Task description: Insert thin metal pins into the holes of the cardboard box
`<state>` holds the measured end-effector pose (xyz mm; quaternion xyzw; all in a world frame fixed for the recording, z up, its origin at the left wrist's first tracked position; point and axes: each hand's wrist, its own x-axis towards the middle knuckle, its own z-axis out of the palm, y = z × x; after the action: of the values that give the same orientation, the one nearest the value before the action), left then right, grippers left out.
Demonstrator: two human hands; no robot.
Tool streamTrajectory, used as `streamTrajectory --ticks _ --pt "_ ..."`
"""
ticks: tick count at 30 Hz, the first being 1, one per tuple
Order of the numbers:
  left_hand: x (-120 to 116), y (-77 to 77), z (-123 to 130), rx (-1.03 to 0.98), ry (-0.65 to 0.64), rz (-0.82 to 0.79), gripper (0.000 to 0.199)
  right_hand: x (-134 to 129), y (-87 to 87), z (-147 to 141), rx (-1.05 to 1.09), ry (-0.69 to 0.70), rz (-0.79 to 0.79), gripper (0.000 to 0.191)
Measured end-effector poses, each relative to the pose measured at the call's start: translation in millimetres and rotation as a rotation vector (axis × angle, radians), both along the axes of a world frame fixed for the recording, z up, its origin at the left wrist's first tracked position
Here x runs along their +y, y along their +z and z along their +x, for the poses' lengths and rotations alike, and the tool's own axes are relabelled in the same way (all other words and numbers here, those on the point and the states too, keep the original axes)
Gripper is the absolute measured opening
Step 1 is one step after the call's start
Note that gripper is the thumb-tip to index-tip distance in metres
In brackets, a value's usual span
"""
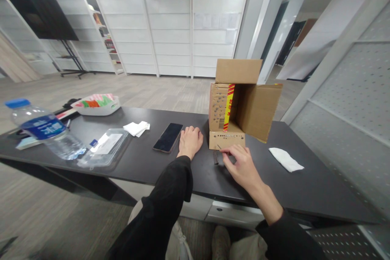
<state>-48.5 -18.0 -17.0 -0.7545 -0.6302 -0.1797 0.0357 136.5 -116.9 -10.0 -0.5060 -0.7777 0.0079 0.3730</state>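
My left hand (190, 142) rests palm down on the dark table, fingers slightly bent and holding nothing, beside a black phone (168, 137). With thumb and forefinger together, my right hand (240, 164) pinches a small thin screw (219, 146) at the front flap of a cardboard box. The box (236, 105) lies on its side, its opening facing me and its flaps spread. Rows of small metal pieces are stuck in its front flap (227, 140) and left flap (218, 107). A few long dark screws (216, 157) lie just left of my right hand.
A clear plastic case (106, 148), a water bottle (48, 128), folded white tissue (137, 128) and a white basket of colourful packets (97, 105) stand to the left. Another tissue (285, 159) lies at the right. The table's front edge (146, 182) is near me.
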Motion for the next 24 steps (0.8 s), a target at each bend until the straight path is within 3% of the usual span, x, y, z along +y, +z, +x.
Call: streamTrajectory --ticks 9,24 --pt "1.0 -1.9 -0.5 -0.008 -0.008 0.008 0.026 -11.4 -13.9 -3.7 -0.005 0.024 -0.044 0.011" --pt "-1.0 0.5 -0.1 0.002 -0.001 0.003 0.028 -11.6 -16.8 -4.3 -0.054 0.031 -0.104 0.013"
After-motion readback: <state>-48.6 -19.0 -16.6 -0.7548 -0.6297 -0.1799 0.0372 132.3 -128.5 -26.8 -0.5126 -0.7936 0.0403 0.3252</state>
